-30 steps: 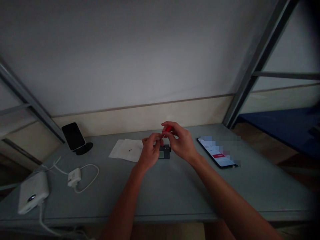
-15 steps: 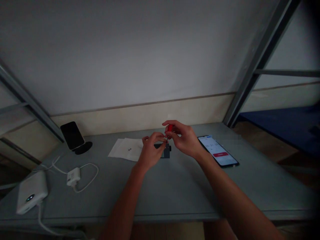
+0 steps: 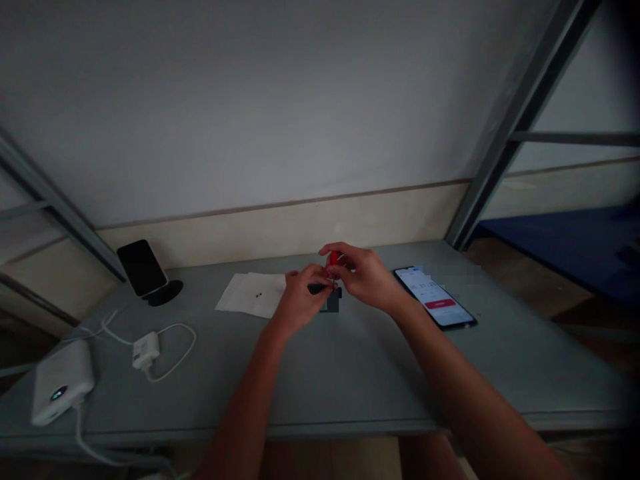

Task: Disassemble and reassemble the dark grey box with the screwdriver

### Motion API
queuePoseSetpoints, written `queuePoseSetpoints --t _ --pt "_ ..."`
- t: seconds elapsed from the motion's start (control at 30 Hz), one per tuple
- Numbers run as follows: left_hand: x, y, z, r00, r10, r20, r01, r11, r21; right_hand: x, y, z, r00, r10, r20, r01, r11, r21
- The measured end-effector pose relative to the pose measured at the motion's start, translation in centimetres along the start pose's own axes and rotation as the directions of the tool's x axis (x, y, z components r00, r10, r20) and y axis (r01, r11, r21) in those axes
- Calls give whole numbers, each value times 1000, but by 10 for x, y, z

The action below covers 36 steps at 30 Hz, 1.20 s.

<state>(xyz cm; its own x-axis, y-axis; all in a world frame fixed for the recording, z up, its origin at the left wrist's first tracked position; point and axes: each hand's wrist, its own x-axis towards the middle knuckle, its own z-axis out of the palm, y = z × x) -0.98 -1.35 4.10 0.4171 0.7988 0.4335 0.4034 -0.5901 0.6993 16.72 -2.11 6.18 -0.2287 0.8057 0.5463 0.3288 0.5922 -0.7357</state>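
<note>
My right hand (image 3: 367,277) is closed round a small red-handled screwdriver (image 3: 333,259), held upright over a small dark device (image 3: 331,301) on the grey table (image 3: 350,373). My left hand (image 3: 300,300) pinches the top of that device, fingers closed on it right beside the screwdriver's tip. Both hands meet over the device near the table's far middle. Left of them lies a white sheet of paper (image 3: 250,295) with two tiny dark screws (image 3: 258,295) on it.
A lit phone (image 3: 434,297) lies flat to the right of my hands. A dark phone (image 3: 141,268) leans on a stand at the back left. A white charger with cable (image 3: 146,350) and a white box (image 3: 60,381) sit at the front left. Metal frame bars rise at both sides.
My hands have sunk a little toward the table and drawn closer over the device. The screwdriver stands more upright. The view has shifted slightly.
</note>
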Motion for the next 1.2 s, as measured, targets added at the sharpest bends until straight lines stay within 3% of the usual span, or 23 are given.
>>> queuePoseSetpoints --t 0.2,0.37,0.5,0.73,0.9,1.0,1.2 --pt "0 -1 -1 1000 -24 17 25 997 -73 -1 0 0 999 -23 25 23 1000 13" --pt "0 0 -1 999 -18 35 21 995 -102 0 -14 -7 993 -121 5 121 993 -11" --pt "0 -2 0 999 -28 35 32 995 -98 1 -15 -6 997 -69 29 68 996 49" --pt "0 -2 0 1000 8 29 -8 1000 -11 2 -6 -1 993 -88 -73 91 996 27" --pt "0 -1 -1 999 32 41 -34 997 71 3 -7 -4 993 -115 -36 115 993 19" --pt "0 -2 -1 999 31 39 -34 996 78 3 -3 -4 991 -110 -75 108 994 -27" --pt "0 -4 0 999 27 34 -30 996 83 2 -5 -3 972 -232 -18 231 971 -61"
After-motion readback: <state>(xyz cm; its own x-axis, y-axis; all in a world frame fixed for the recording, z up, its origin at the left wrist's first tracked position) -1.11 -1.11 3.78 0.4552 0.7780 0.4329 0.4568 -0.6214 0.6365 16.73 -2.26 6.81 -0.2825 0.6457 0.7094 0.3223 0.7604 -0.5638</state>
